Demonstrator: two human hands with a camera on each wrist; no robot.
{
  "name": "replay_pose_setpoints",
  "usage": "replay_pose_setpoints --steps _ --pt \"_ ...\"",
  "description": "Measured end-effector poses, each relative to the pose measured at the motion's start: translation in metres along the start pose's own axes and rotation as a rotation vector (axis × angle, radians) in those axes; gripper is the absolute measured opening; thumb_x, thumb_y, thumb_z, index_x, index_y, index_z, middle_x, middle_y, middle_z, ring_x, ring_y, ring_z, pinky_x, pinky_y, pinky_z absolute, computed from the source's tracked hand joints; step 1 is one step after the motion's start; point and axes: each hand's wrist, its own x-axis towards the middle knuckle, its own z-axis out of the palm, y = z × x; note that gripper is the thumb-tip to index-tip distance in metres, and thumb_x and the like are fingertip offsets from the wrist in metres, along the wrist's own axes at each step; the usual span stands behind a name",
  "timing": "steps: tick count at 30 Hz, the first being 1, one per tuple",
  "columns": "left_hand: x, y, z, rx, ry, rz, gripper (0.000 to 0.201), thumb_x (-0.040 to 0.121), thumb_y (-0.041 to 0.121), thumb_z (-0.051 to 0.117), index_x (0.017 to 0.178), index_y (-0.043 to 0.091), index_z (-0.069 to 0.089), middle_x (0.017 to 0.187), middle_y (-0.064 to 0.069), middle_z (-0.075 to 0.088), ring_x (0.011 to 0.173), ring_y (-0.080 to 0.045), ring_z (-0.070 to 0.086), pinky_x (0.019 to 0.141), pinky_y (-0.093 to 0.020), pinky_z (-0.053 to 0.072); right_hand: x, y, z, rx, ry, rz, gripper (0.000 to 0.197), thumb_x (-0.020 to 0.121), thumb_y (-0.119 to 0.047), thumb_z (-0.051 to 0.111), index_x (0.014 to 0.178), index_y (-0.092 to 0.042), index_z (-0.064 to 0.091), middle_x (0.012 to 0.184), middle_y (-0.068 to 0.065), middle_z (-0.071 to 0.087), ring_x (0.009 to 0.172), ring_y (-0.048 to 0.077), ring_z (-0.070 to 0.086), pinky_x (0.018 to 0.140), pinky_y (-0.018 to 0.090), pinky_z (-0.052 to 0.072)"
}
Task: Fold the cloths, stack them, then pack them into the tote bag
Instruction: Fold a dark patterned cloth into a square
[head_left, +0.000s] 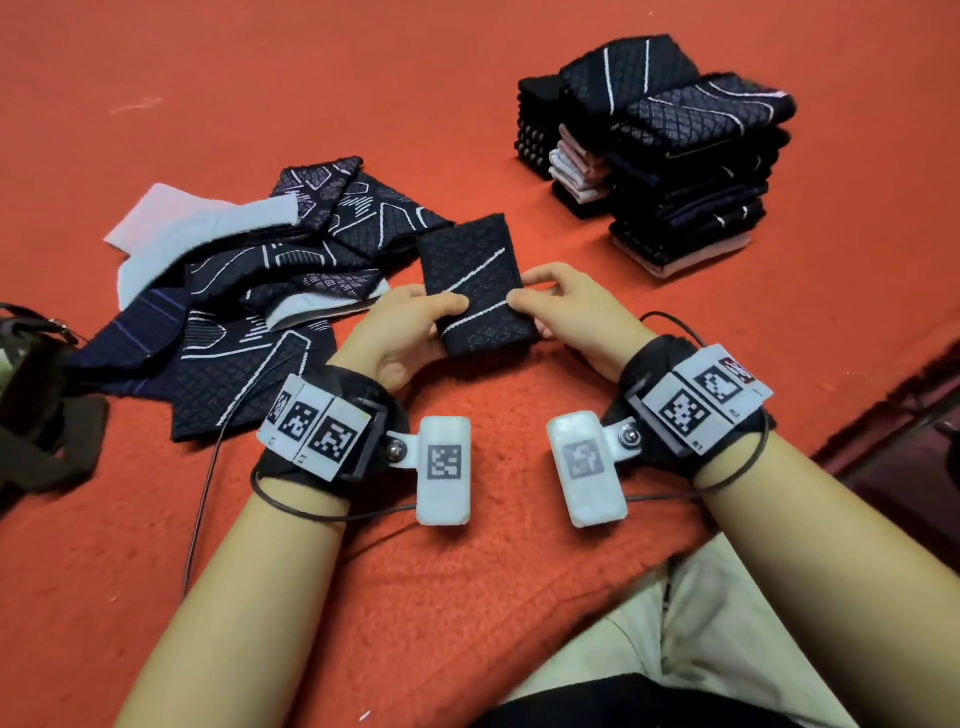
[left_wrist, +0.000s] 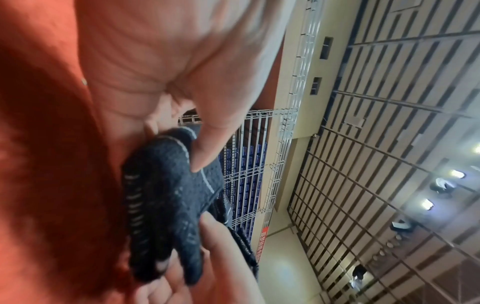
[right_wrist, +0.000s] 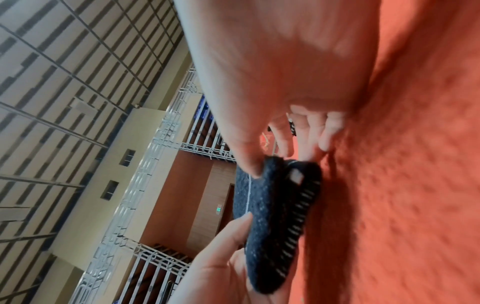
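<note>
Cream trouser leg (head_left: 691, 618) low at five o'clock, nearest of all, then two forearms reaching up over the orange carpet (head_left: 322, 88). Strapped at each wrist, white coded marker blocks (head_left: 444, 470). Dead centre, both hands on one folded cloth (head_left: 475, 283), dark navy quilted knit with slanting white lines, held just clear of the carpet. Left hand (head_left: 400, 332) pinching the cloth's near left edge, thumb on top, fingers curled beneath (confirmed from the left wrist view: thumb (left_wrist: 207, 148) pressed flat on the knit (left_wrist: 166, 197)). Right hand (head_left: 566, 306) gripping the right edge the same way, thumb over, fingers under; right wrist view shows thumb tip (right_wrist: 249, 164) biting into the fold (right_wrist: 272, 216).

Off at ten o'clock, unfolded cloths (head_left: 244, 291) sprawled in a loose heap, dark patterned pieces mixed with pale ones, well apart from the hands' cloth but close to its far left corner. Up at one o'clock, folded stacks (head_left: 665, 156) standing side by side, touching, the top pieces tilted and overhanging. Far out at nine o'clock, dark bag (head_left: 36, 405) slumped at the frame edge, straps showing (whether it is the tote, cannot tell).
</note>
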Motion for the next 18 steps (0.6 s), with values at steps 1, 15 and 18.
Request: replay_pose_setpoints --steps 1,15,18 --pt "0.001 0.003 0.003 -0.041 -0.015 0.004 0.017 0.091 -0.004 0.046 0.099 0.004 0.059 0.096 -0.010 0.065 0.084 -0.018 0.063 0.073 -0.029 0.057 -0.002 -0.002 -0.003 0.008 -0.013 0.002 0.029 0.087 -0.021 0.061 0.114 -0.015 0.052 0.070 -0.004 0.052 0.056 0.006 0.049 0.050 0.016 0.041" --pt "0.063 0.028 0.061 0.464 0.035 -0.191 0.012 0.091 0.024 0.060 0.089 0.013 0.054 0.079 -0.006 0.057 0.062 -0.015 0.058 0.043 -0.015 0.049 0.019 0.009 -0.077 -0.119 0.156 0.124 0.022 0.084 -0.008 0.057 0.104 -0.010 0.066 0.073 0.003 0.060 0.046 0.007 0.051 0.038 0.011 0.040" --pt "0.077 0.033 0.066 0.545 0.088 -0.180 0.021 0.088 0.023 0.063 0.076 0.015 0.049 0.071 -0.002 0.049 0.055 -0.010 0.046 0.033 -0.010 0.036 0.020 0.013 -0.078 -0.150 0.131 0.128 0.025 0.085 -0.008 0.057 0.108 -0.005 0.065 0.080 0.005 0.062 0.050 0.009 0.054 0.045 0.015 0.043"
